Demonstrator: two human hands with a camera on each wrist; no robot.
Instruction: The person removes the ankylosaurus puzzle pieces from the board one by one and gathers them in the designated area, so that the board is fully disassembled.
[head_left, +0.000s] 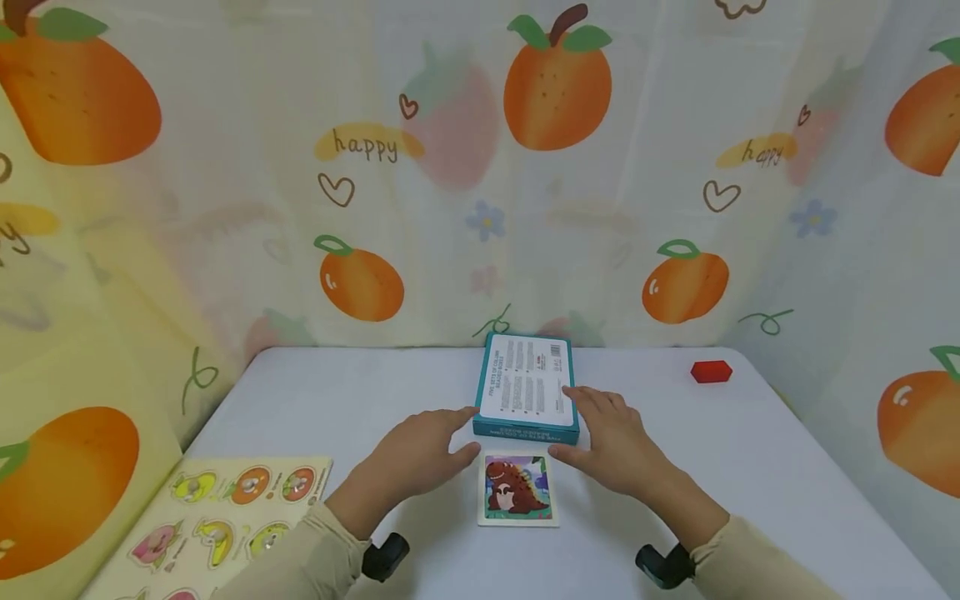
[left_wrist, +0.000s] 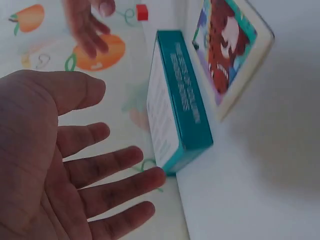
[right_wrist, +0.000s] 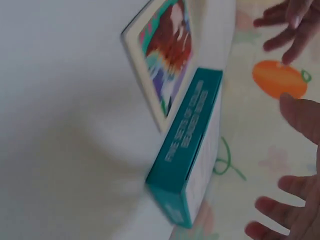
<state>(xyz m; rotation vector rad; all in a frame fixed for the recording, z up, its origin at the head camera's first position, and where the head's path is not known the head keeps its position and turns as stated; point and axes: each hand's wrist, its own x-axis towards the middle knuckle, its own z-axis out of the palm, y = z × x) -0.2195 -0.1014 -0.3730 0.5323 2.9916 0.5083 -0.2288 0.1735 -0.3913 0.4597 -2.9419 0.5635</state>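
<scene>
A flat teal-and-white box (head_left: 527, 379) lies on the table, printed side up. Just in front of it is a small square picture board (head_left: 517, 490) with a red-brown dinosaur and a pale frame. My left hand (head_left: 416, 454) hovers by the box's left side with fingers spread. On the opposite side, my right hand (head_left: 618, 442) is held the same way. The left wrist view shows a gap between the left fingers (left_wrist: 115, 192) and the box's teal edge (left_wrist: 187, 95). Likewise, the right fingers (right_wrist: 280, 212) stand apart from the box in the right wrist view.
A red block (head_left: 711, 372) sits near the table's back right corner. At the front left lies a cream board with fruit pictures (head_left: 217, 542), partly covered by the left sleeve. A fruit-patterned curtain (head_left: 450, 250) hangs behind the white table (head_left: 750, 467).
</scene>
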